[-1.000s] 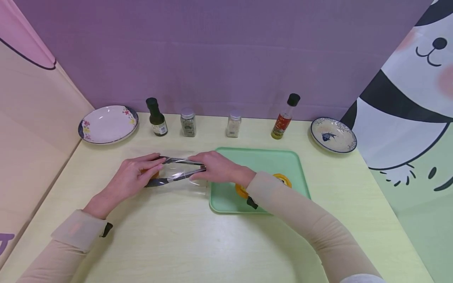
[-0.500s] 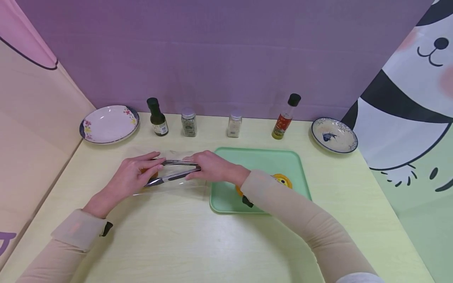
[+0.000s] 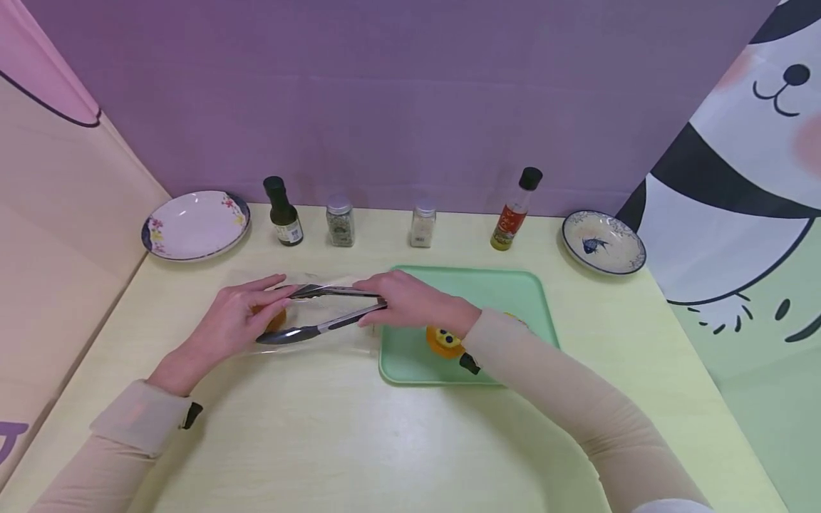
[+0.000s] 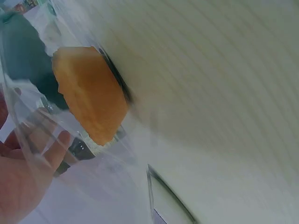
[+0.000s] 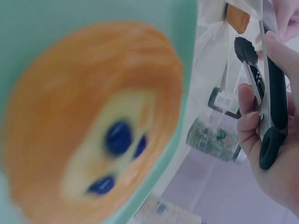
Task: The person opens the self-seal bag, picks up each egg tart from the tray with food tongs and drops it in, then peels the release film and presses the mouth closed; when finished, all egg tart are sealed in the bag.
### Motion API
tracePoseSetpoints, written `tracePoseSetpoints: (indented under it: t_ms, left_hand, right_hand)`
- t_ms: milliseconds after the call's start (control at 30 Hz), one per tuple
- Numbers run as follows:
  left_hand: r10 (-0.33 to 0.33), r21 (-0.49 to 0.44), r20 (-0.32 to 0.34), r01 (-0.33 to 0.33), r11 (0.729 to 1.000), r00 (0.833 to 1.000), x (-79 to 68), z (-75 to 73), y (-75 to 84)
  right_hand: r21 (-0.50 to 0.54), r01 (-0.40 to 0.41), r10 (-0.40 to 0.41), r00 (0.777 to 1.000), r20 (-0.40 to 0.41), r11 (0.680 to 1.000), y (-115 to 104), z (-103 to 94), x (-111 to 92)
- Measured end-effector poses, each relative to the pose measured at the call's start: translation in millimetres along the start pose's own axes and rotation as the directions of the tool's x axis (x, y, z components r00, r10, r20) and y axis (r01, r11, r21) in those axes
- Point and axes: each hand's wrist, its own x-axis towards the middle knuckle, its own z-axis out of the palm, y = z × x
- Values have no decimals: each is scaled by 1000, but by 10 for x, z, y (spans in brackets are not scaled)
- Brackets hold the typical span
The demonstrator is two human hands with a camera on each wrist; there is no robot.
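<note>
Currently, table (image 3: pixel 385 442): pale top, bearing the green tray (image 3: pixel 487 281) I take as landmark.
Clear bag (image 3: pixel 353 338): just left of the tray; I see the left hand (image 3: pixel 234 312) pinching its film.
Tongs (image 3: pixel 333 324): left of the tray, arms spread wide, held by the right hand (image 3: pixel 410 299).
Round pastry (image 3: pixel 442 342): on the tray, partly hidden from my head feed by the right sleeve (image 3: pixel 545 377).
Bread piece (image 4: pixel 91 93): left of the tray, below the left hand, near the tong tips; whether these touch it, I cannot tell.

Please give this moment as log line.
right hand: holds black-silver metal tongs, spread | left hand: at clear plastic bag, orange bread nearby | green rectangular tray: round orange pastry
</note>
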Motion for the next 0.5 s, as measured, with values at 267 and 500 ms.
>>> tracePoseSetpoints:
  t_ms: [267,500]
  left_hand:
    - [16,-18,48,-15,1000,999,5,63,16]
    - [81,21,-10,-81,996,997,-9,93,9]
  right_hand:
    - [40,-92,94,995,-25,995,132,-50,-436]
    - [70,-131,135,989,-53,989,241,-29,-548]
